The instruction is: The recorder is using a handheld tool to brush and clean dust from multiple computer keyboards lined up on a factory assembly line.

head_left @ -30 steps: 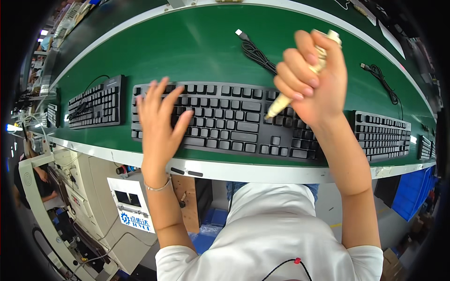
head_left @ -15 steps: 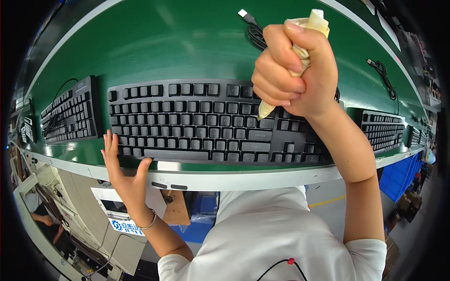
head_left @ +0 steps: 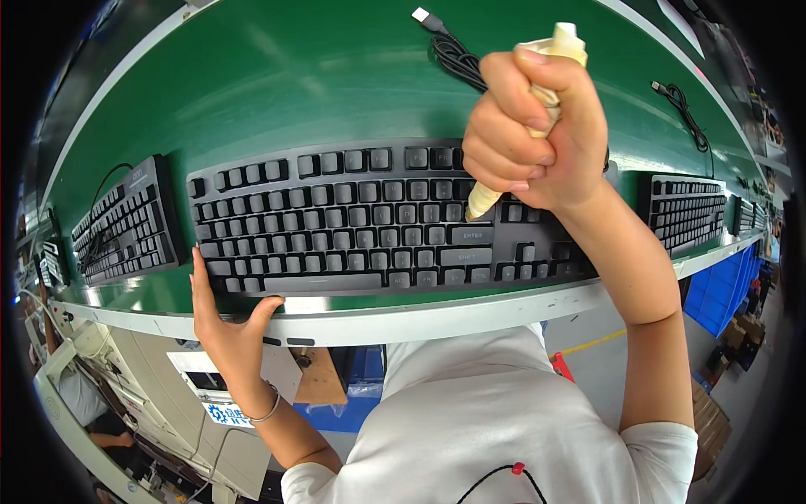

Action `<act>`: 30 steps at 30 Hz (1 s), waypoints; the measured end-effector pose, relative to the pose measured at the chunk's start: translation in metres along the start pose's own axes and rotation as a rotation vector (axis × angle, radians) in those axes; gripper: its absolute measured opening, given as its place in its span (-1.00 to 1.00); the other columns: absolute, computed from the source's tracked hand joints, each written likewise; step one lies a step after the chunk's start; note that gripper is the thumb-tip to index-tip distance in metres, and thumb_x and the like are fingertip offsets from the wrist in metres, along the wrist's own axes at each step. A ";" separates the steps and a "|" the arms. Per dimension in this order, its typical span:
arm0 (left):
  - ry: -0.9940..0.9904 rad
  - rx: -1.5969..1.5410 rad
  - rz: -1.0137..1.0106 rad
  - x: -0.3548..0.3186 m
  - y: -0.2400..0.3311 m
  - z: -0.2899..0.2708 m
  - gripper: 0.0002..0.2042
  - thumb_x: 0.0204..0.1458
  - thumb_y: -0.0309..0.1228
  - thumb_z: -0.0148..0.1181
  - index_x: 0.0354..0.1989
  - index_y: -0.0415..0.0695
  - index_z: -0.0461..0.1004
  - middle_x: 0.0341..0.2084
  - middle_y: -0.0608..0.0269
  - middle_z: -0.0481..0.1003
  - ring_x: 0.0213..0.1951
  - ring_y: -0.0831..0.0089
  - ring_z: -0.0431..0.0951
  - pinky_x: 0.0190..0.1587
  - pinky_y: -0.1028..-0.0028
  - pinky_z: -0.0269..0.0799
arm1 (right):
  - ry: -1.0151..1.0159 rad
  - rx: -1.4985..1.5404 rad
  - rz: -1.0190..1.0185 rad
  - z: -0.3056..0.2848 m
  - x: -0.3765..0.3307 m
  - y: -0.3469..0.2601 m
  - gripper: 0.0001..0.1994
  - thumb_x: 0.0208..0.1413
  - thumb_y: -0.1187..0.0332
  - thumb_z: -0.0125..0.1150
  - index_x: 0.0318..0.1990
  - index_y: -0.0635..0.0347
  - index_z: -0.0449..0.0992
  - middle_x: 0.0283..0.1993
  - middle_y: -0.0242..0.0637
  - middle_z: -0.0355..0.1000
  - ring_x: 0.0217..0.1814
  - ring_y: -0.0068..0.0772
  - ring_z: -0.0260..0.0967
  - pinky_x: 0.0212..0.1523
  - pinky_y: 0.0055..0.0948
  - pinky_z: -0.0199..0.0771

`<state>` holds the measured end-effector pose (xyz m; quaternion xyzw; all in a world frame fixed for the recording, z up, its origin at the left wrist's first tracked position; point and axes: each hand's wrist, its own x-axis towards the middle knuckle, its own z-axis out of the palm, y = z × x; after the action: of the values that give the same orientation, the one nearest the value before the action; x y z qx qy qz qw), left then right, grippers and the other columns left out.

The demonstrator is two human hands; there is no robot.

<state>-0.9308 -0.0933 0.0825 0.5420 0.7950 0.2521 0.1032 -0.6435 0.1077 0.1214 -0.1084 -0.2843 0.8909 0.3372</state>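
Observation:
A black full-size keyboard (head_left: 336,218) lies in front of me along the near edge of the green table. My left hand (head_left: 231,332) is open at its near left corner, fingers along the left end and thumb stretched toward the front edge. My right hand (head_left: 537,139) is closed in a fist round a cream-coloured wrapped stick (head_left: 483,202) with a tapered lower end. That tip points down at the keys just above the enter key; whether it touches them I cannot tell. The right hand and forearm hide part of the keyboard's right side.
Another black keyboard (head_left: 130,223) lies to the left, and one more (head_left: 684,214) to the right. A coiled black cable (head_left: 457,60) with a white-tipped plug lies beyond my right hand. A blue crate (head_left: 722,290) stands below the white table edge (head_left: 437,317) at right.
My left fingers have closed in on the keyboard's left end and the thumb has come nearer its front edge. The keyboard now sits slightly tilted in view. The right hand keeps its grip.

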 end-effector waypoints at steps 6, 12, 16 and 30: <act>-0.067 0.039 -0.039 0.002 0.007 -0.013 0.03 -0.52 -0.24 0.61 0.29 -0.24 0.24 0.14 0.00 0.43 0.08 0.11 0.48 0.23 0.24 0.30 | -0.177 0.052 0.011 0.019 0.015 -0.017 -0.61 0.31 0.20 -0.34 -0.63 -0.04 0.13 -0.85 -0.56 -0.02 -0.83 -0.71 -0.29 -0.80 -0.68 -0.16; -0.082 0.077 -0.022 0.004 0.014 -0.019 0.03 -0.53 -0.24 0.61 0.29 -0.22 0.25 0.13 0.00 0.44 0.06 0.12 0.49 0.17 0.27 0.35 | -0.142 -0.073 0.071 0.025 0.024 -0.010 -0.60 0.30 0.21 -0.32 -0.64 -0.02 0.12 -0.85 -0.54 -0.03 -0.83 -0.69 -0.30 -0.81 -0.66 -0.21; -0.084 0.051 -0.045 0.004 0.017 -0.019 0.02 -0.53 -0.24 0.61 0.28 -0.21 0.26 0.13 0.02 0.44 0.05 0.13 0.50 0.16 0.28 0.35 | -0.125 -0.188 0.042 0.021 0.020 -0.003 -0.61 0.30 0.19 -0.33 -0.63 -0.06 0.12 -0.85 -0.59 -0.03 -0.84 -0.73 -0.32 -0.80 -0.70 -0.19; -0.074 0.113 0.038 0.006 0.000 -0.025 -0.01 -0.49 -0.15 0.59 0.26 -0.22 0.29 0.13 0.09 0.45 0.06 0.11 0.49 0.18 0.23 0.33 | -0.041 -0.308 -0.239 0.061 -0.013 -0.009 -0.66 0.32 0.20 -0.33 -0.54 -0.02 0.17 -0.79 -0.59 0.00 -0.82 -0.70 -0.26 -0.76 -0.62 -0.19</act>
<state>-0.9435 -0.0949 0.1044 0.5708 0.7932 0.1885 0.0971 -0.6525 0.0781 0.1764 -0.1061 -0.4349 0.7924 0.4144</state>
